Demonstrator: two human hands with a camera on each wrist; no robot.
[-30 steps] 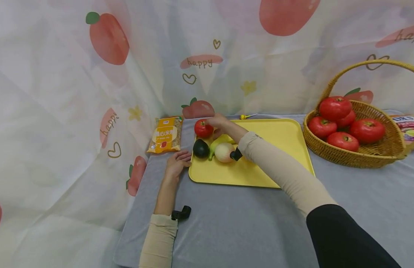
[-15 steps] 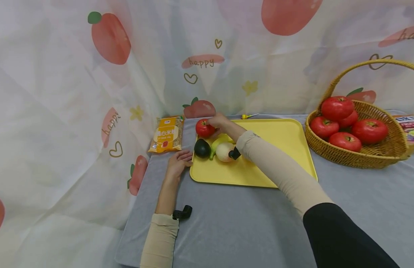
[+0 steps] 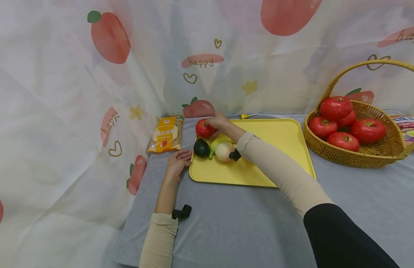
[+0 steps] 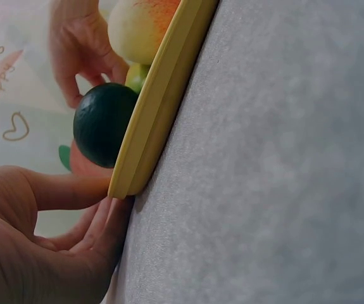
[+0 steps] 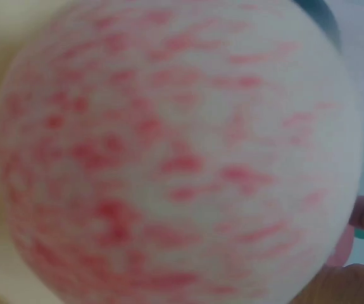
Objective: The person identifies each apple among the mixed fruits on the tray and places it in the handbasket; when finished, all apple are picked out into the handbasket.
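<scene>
My right hand (image 3: pixel 219 122) reaches over the far left corner of a yellow tray (image 3: pixel 273 149) and grips a red tomato (image 3: pixel 204 128) from its right side. At the tray's left edge, my left hand (image 3: pixel 177 163) holds the rim; the left wrist view shows its thumb (image 4: pixel 74 190) over the rim and fingers against the outer side. Nearby on the tray lie a dark green avocado (image 3: pixel 201 148), a banana (image 3: pixel 217 143) and a pale peach (image 3: pixel 223 152). That peach (image 5: pixel 169 152) fills the right wrist view, hiding most of the right hand (image 5: pixel 359 253).
A wicker basket (image 3: pixel 357 160) with several red fruits (image 3: pixel 368 131) stands right of the tray. Beside the tray's left edge lies an orange food bag (image 3: pixel 166 134). A small yellow-handled tool (image 3: pixel 245 116) is behind the tray, and a purple package (image 3: pixel 409 128) sits at the far right.
</scene>
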